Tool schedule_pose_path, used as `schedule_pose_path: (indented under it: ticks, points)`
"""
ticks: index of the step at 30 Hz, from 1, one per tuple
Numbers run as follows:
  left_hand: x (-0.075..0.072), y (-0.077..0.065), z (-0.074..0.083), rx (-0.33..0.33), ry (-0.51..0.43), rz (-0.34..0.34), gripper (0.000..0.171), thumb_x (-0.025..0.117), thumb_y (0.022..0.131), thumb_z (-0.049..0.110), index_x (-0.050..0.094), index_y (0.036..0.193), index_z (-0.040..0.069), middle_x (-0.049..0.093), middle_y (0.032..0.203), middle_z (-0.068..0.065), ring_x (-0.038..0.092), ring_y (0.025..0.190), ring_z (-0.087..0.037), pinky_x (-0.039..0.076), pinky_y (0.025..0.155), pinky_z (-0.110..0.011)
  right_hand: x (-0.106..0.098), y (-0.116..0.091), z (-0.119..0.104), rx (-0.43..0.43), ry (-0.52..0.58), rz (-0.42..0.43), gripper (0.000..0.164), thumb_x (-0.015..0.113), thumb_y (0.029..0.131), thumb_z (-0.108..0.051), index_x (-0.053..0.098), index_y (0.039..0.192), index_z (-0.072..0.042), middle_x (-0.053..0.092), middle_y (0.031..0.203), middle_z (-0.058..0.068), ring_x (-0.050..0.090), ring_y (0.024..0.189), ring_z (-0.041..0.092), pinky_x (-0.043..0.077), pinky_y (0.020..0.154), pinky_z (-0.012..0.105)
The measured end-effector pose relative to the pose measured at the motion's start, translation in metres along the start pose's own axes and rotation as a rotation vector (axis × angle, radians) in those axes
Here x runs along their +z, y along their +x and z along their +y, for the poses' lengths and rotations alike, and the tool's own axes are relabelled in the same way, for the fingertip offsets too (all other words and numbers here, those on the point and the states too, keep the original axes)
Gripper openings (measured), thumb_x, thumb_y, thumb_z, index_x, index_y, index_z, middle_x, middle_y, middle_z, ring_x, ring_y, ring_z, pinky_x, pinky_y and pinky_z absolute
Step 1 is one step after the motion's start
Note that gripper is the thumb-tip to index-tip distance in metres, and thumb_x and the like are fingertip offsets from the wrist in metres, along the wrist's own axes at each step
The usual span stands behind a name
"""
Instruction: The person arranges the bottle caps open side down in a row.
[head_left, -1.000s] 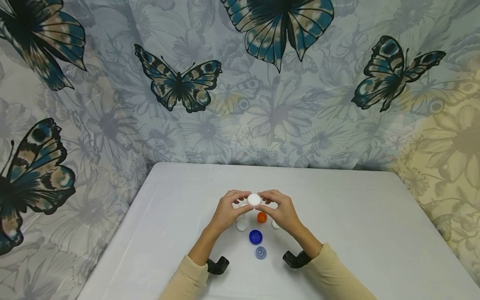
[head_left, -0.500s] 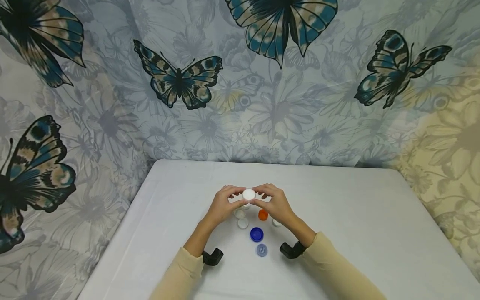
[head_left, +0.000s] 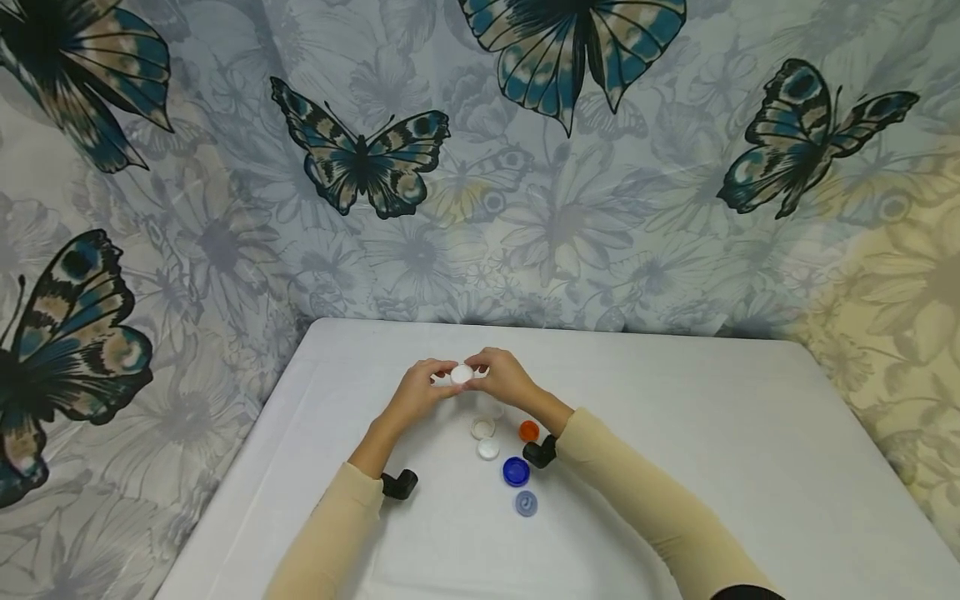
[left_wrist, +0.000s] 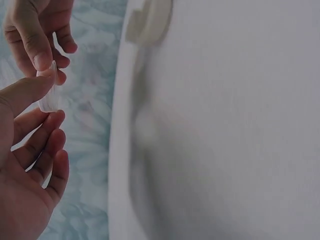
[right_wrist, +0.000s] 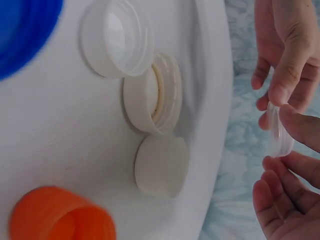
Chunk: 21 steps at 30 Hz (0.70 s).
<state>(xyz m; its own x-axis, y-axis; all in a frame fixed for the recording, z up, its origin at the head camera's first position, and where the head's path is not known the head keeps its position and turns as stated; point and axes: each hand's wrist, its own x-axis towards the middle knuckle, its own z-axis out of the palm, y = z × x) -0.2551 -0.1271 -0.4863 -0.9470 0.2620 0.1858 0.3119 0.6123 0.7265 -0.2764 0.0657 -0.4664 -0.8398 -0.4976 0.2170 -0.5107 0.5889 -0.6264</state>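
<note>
Between both hands, above the far middle of the table, is a round white bottle cap (head_left: 462,374). The left hand (head_left: 416,396) pinches its left edge with thumb and fingers, while the right hand (head_left: 510,383) pinches the opposite edge. From the side, in the left wrist view, the cap (left_wrist: 49,92) looks thin, ridged and translucent. Nearest the hands on the table lies a group of pale caps: a plain white cap (right_wrist: 161,165), a cap with a beige inner ring (right_wrist: 172,95) and a translucent cap (right_wrist: 95,45) with its hollow side showing.
An orange cap (head_left: 528,431) lies right of the pale group, beside the black wrist mount (head_left: 540,452). Nearer the front are a dark blue cap (head_left: 516,472) and a light blue cap (head_left: 527,503). The white table (head_left: 360,342) ends at a butterfly-patterned wall (head_left: 420,258).
Both hands have moved left and farther from the person, carrying the white cap. The right forearm has swung left, and a white cap at the right is now hidden behind it.
</note>
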Motion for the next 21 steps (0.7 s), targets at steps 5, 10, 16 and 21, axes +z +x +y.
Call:
schedule_pose_path:
  ticks: [5,10,16,21]
  points:
    - [-0.006,0.006,-0.024,-0.103,0.007,-0.006,0.042,0.078,0.083,0.023,0.068,0.119,0.005,0.069,0.114,-0.012,0.060,0.105,-0.028,0.050,0.091,-0.045,0.020,0.027,0.001,0.064,-0.026,-0.084,0.036,0.080,0.080,-0.018,0.072,0.110,-0.001,0.070,0.100,0.011,0.061,0.088,0.021,0.050,0.076,0.027]
    - [-0.012,0.011,-0.041,-0.150,0.038,-0.007,0.041,0.078,0.083,0.022,0.068,0.118,0.004,0.069,0.116,-0.012,0.060,0.109,-0.030,0.049,0.093,-0.046,0.038,0.045,0.001,0.144,-0.012,-0.114,0.037,0.080,0.079,-0.016,0.072,0.111,-0.001,0.069,0.104,0.013,0.062,0.090,0.022,0.051,0.077,0.029]
    - [-0.014,0.017,-0.051,-0.175,0.106,-0.017,0.044,0.079,0.081,0.022,0.067,0.118,0.001,0.067,0.118,-0.015,0.057,0.113,-0.033,0.045,0.100,-0.047,0.056,0.057,0.000,0.195,-0.022,-0.108,0.036,0.078,0.080,-0.012,0.071,0.112,0.001,0.068,0.105,0.013,0.062,0.097,0.026,0.051,0.089,0.037]
    - [-0.013,0.016,-0.058,-0.216,0.164,-0.033,0.044,0.080,0.080,0.020,0.067,0.117,0.000,0.067,0.112,-0.015,0.056,0.108,-0.031,0.046,0.098,-0.045,0.073,0.059,-0.001,0.203,-0.119,-0.119,0.038,0.077,0.081,-0.012,0.070,0.116,-0.001,0.068,0.104,0.012,0.059,0.099,0.026,0.050,0.091,0.038]
